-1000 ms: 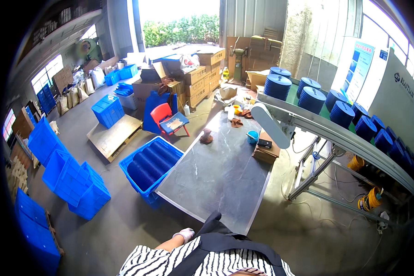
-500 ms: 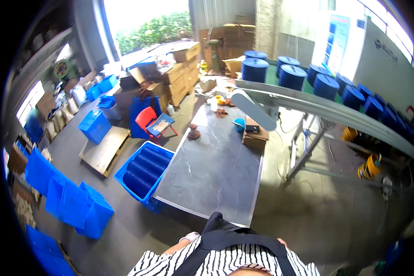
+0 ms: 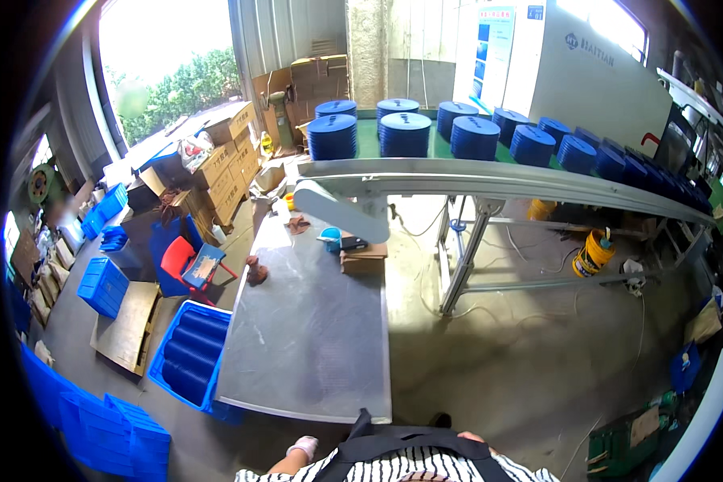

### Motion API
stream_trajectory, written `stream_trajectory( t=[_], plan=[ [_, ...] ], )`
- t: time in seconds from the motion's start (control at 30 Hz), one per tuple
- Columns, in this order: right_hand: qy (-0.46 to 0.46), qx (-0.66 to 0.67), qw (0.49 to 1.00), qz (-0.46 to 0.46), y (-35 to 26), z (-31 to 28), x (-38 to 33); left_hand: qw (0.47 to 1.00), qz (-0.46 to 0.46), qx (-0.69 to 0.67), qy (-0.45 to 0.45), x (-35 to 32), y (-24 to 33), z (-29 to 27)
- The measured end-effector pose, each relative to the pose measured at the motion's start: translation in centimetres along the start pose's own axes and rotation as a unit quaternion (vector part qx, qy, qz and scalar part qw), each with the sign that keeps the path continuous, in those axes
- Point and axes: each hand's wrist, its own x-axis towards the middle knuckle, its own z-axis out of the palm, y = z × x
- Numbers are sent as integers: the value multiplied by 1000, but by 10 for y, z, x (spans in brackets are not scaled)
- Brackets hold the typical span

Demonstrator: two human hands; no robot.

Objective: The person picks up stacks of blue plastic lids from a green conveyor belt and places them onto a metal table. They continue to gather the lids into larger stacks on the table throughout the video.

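Observation:
My left hand, in a pale glove, hangs low beside my body, short of the near edge of the grey-topped table. Only a bit of my right hand shows past my dark apron strap, at the right of my waist. The fingers of both are too small or hidden to read. At the table's left side stands a blue crate holding rows of dark blue ribbed discs. On the table's far part are a brown cloth-like lump, a blue cup and a small cardboard box.
A conveyor runs across beyond the table, carrying several stacks of blue discs. To the left are a red chair, a wooden pallet and blue crates. A yellow bucket stands under the conveyor. Cartons are piled at the back.
The view has swung to the right, so the table and crate sit further left and more of the conveyor shows. My left hand has come away from my apron and hangs further out to the side.

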Motion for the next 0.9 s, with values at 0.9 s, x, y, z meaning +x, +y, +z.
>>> stream_trajectory(
  t=[0.9],
  plan=[
    [44,53,994,88,-2,-232,154,906,192,-284,249,33,348,-114]
  ],
)
